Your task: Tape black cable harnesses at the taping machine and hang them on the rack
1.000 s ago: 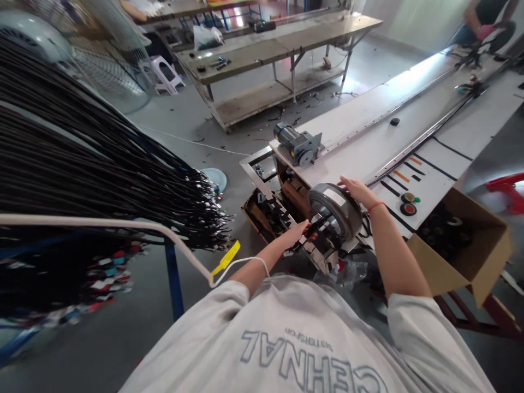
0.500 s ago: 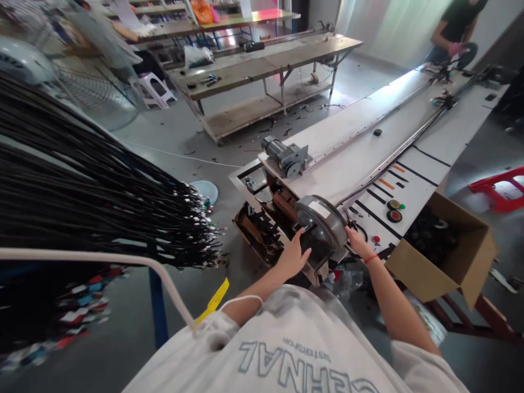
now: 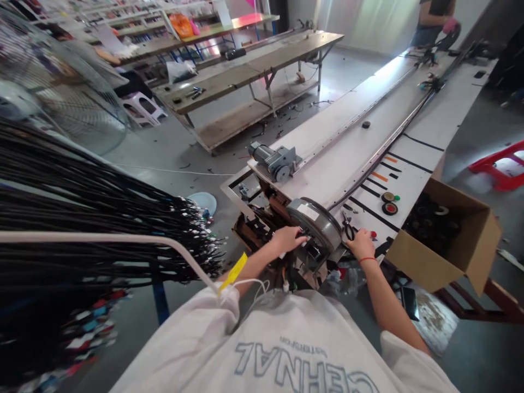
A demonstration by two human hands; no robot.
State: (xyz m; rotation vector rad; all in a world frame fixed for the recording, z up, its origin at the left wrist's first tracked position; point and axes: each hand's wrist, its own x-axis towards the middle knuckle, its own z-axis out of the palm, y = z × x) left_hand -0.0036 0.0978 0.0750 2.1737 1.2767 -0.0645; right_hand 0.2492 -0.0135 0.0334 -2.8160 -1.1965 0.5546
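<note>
A round grey drum-like wheel (image 3: 317, 218) with a pale label stands at the near end of the long white table (image 3: 327, 185). My left hand (image 3: 286, 240) is at the near side of this wheel, its fingers bent together by a dark part; what they grip is hidden. To the right of the wheel, my right hand (image 3: 361, 244) rests at the table's edge, thumb and fingers apart, with nothing visible in it. Black-handled pliers (image 3: 348, 228) lie just beyond its thumb. A small red piece (image 3: 373, 234) is beside its fingers. Dark cord runs along the table from the wheel.
A grey motor (image 3: 272, 160) sits at the table's left corner. Tape rolls (image 3: 389, 208) lie near the right edge, beside an open cardboard box (image 3: 442, 262). Many black cords (image 3: 123, 202) hang at left. A co-worker (image 3: 434, 22) stands at the far end.
My right hand has left the wheel's rim and moved to the table edge by the pliers. My left hand's fingers, spread before, are now bent in at the wheel. The view has shifted slightly.
</note>
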